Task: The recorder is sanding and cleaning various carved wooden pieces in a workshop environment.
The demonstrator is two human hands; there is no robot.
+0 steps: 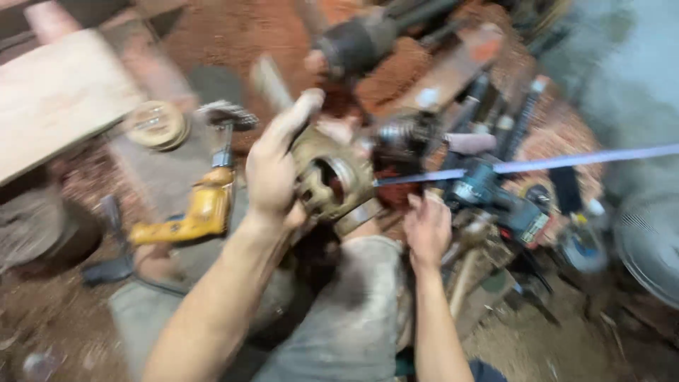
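My left hand (272, 166) grips a round, dirty tan metal motor housing (332, 180) held above my knee (361, 297). To its right, my right hand (426, 226) holds the end of a thin dark rod or tool (417, 177) that points at the housing's reddish-brown side. The frame is motion-blurred, so fine detail of the part is unclear.
A yellow power drill (194, 212) lies left of my left forearm, with a round disc (155, 124) and a wooden board (56, 92) beyond it. A blue-green power tool (495, 194) and several dark tools lie to the right. Reddish sawdust covers the ground; a fan (651, 244) stands far right.
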